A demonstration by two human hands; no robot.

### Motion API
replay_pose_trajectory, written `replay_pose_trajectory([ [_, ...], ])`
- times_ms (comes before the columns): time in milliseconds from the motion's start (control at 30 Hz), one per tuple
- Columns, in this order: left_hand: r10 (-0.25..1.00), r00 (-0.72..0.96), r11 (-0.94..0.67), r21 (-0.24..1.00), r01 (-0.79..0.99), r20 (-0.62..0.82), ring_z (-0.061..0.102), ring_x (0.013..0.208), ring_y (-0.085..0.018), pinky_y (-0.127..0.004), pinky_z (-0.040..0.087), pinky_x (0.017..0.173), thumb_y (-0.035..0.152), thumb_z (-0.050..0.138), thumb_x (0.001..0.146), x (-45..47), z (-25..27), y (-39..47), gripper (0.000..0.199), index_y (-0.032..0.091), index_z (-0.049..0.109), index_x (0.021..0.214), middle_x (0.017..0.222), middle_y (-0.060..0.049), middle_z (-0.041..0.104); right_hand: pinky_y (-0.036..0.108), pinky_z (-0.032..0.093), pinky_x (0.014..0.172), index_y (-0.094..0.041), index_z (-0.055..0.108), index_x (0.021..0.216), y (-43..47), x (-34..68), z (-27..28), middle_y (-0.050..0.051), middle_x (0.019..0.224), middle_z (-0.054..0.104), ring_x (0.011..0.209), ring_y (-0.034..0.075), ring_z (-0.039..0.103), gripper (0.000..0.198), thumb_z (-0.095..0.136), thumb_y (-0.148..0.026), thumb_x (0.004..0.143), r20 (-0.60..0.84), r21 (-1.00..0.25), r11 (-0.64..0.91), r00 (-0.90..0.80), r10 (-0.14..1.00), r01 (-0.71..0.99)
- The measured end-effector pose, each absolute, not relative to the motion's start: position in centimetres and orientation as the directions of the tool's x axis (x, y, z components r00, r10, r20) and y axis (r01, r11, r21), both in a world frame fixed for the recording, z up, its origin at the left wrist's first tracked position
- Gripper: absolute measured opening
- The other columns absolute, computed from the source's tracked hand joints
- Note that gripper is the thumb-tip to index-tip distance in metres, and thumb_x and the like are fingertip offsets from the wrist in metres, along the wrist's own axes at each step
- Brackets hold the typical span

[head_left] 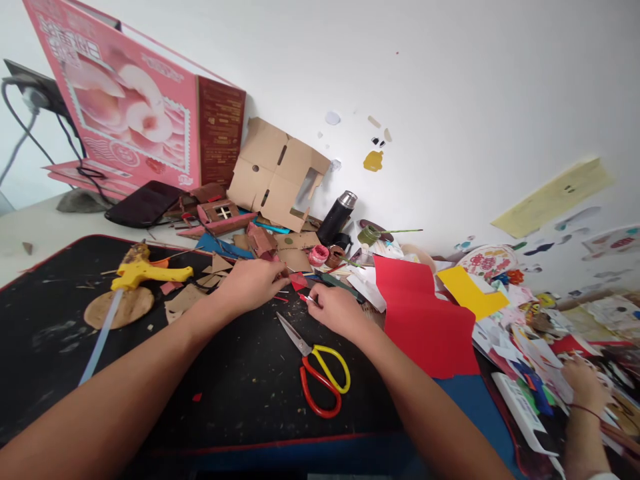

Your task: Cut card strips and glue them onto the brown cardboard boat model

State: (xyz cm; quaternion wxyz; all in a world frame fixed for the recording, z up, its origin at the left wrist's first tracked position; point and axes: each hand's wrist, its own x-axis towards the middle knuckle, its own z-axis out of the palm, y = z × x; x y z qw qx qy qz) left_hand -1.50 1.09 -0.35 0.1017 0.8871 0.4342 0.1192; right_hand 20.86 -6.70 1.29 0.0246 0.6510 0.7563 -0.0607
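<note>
My left hand [257, 283] is closed in a pinch, its fingertips at the edge of a small red paper piece [299, 281]. Just right of that piece, the fingers of my right hand [337, 310] are pressed together on a small, thin thing with white and red showing, too small to name. Below the hands, scissors [320, 370] with one yellow and one red handle lie on the black mat [235, 387]. Left of my left hand, a yellow glue gun [150, 272] with a pale glue stick rests on a round wooden disc [120, 308].
Red paper [425, 320] and yellow paper [473, 293] lie at right. Behind the hands are a black thermos [337, 217], paint pots [319, 255], cardboard [275, 173] and brown model pieces [220, 210]. A pink box [130, 107] stands back left. Another person's hand [585, 387] is at far right.
</note>
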Motion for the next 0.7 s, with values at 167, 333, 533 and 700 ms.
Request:
replay_pose_trajectory([
  [167,0.729,0.683,-0.670,0.249,0.699,0.044,0.080,0.102,-0.035,-0.038,0.057,0.083,0.037,0.066,0.097,-1.6,-0.8,0.7,0.024,0.025,0.080,0.113,0.106,-0.014,0.085,0.030,0.031,0.063,-0.023,0.078,0.106,-7.4,21.7,1.5,0.002,0.079,0.077,0.075,0.020,0.071,0.014,0.067,-0.031,0.105,-0.126,-0.105,0.119,-0.132,0.983,0.987],
  [333,0.708,0.706,-0.686,0.231,0.690,-0.006,0.080,0.105,-0.038,-0.042,0.059,0.085,0.029,0.067,0.096,-1.7,-1.1,0.6,0.023,0.021,0.079,0.114,0.109,-0.018,0.084,0.029,0.035,0.065,-0.024,0.078,0.109,-7.4,21.4,1.8,0.003,0.082,0.078,0.077,0.020,0.072,0.017,0.068,-0.037,0.106,-0.117,-0.172,0.105,-0.126,0.985,0.980],
  [533,0.723,0.690,-0.670,0.207,0.713,-0.036,0.080,0.105,-0.040,-0.046,0.060,0.087,0.024,0.062,0.098,-1.3,-0.7,0.3,0.025,0.016,0.078,0.115,0.109,-0.023,0.083,0.028,0.039,0.069,-0.024,0.077,0.110,-7.5,21.9,1.4,0.001,0.079,0.078,0.077,0.020,0.072,0.019,0.061,-0.033,0.109,-0.052,-0.263,0.060,-0.076,0.996,0.963],
  [700,0.726,0.687,-0.670,0.199,0.716,-0.031,0.080,0.103,-0.041,-0.047,0.060,0.086,0.020,0.055,0.099,-0.9,-0.5,0.0,0.026,0.013,0.078,0.109,0.106,-0.023,0.083,0.027,0.040,0.068,-0.021,0.077,0.109,-8.1,22.7,0.7,0.002,0.088,0.080,0.077,0.020,0.070,0.021,0.058,-0.030,0.108,0.017,-0.338,0.043,-0.039,0.999,0.940],
])
